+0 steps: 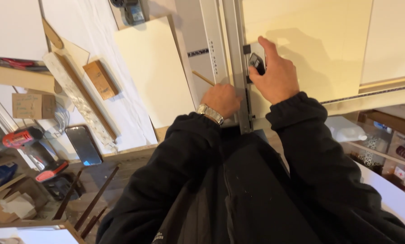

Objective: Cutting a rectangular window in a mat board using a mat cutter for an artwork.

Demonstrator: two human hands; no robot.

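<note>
A long grey metal guide rail (233, 40) runs away from me across a pale cream board (311, 40). My right hand (274, 74) grips a small black cutter head (256, 62) that rides on the rail's right side. My left hand (221, 100), with a silver wristwatch (210, 113) on it, presses down on the rail's near end, fingers curled against it. Both arms are in black sleeves.
A second cream board (152, 72) lies left of the rail. Further left are a wooden block (100, 79), a dark phone (83, 145), a cardboard box (32, 105) and a red-and-black drill (28, 144). Shelves with small containers (392, 153) are at the right.
</note>
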